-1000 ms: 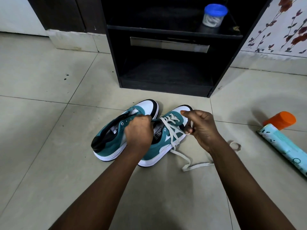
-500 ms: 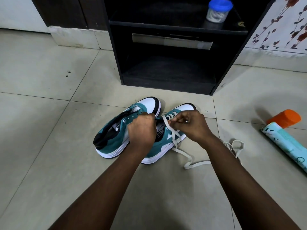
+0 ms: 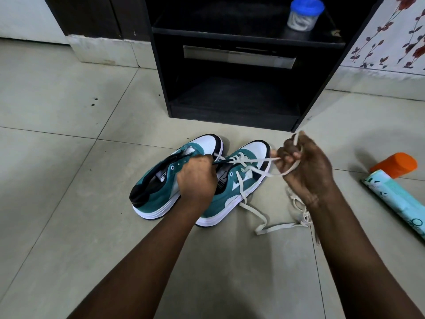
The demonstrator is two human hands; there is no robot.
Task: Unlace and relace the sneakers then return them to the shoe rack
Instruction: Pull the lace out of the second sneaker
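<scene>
The right hand [image 3: 305,166] is curled round the lace [image 3: 264,161], which it draws out taut to the right of the right sneaker [image 3: 232,192]; a loop of the same lace pokes up above its knuckles. The left hand [image 3: 196,178] sits closed on the tongue edge of that sneaker, pinching it near the upper eyelets and steadying it, though exactly what its fingertips hold is hidden under the knuckles. The lace crosses only the few eyelets nearest the toe, and its other end trails slack down the sneaker's side and across the floor [image 3: 69,157] toward the right wrist.

The left sneaker [image 3: 161,187] lies just beside it, touching, with no lace seen in its eyelets. Both sit on the tiles in front of the rack [image 3: 230,116], whose low shelf stands open.

This looks like lacing work on the right sneaker, partway along; whether the lace is coming out or going in cannot be told from this alone. The next move likely calls for keeping the sneaker pinned while the right hand feeds or frees the lace end at the next eyelet without twisting the flat lace.
</scene>
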